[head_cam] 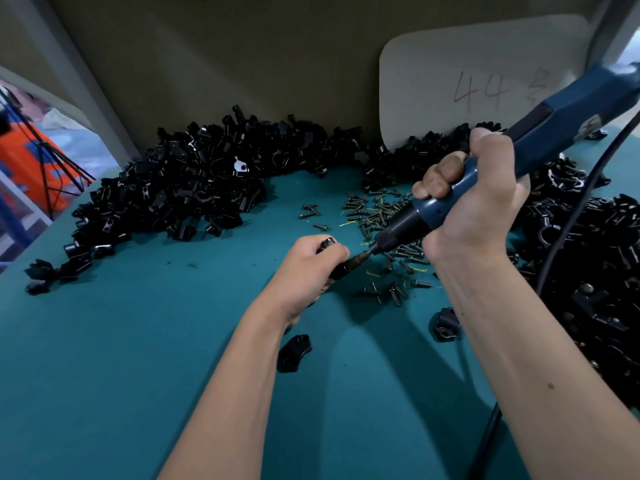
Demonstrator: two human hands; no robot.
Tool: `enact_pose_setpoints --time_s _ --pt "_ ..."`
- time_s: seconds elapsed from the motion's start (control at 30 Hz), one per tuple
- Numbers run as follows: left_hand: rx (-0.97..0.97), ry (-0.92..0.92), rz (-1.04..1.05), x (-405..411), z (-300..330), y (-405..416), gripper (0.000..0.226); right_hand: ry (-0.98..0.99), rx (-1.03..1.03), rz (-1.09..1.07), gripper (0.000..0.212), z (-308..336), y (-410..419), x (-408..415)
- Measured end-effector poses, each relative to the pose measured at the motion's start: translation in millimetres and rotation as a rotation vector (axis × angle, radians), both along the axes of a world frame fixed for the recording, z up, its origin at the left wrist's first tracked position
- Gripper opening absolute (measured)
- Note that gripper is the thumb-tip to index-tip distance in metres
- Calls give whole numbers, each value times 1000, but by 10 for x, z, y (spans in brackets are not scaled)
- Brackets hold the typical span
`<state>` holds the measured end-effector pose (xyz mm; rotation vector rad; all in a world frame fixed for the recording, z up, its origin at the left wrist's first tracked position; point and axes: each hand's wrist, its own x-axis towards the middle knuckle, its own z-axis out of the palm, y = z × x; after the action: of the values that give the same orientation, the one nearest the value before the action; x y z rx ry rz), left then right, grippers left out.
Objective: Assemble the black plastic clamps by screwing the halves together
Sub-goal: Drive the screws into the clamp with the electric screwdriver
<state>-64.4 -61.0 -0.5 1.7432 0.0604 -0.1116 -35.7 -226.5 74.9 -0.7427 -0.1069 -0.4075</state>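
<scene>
Small black plastic clamp [329,252]: light, rigid; left hand [311,268] grips it; right hand [474,209] clasps blue electric screwdriver [485,178], just right.

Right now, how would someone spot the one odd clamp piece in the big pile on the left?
Start at the large heap of black clamp halves along the back left of the teal table. Near its right-hand crest sits a single white piece with a dark hole; everything around it is black.

right hand [474,209] drives screwdriver [519,157] into, seemingly, left-held clamp [332,254]
</scene>
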Motion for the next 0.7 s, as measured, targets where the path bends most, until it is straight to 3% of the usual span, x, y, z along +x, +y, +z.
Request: enact_pose_setpoints --time_s 0.7 --pt "16 -34 43 -39 11 -9 28 -5 23 -47 17 -19 41 -63"
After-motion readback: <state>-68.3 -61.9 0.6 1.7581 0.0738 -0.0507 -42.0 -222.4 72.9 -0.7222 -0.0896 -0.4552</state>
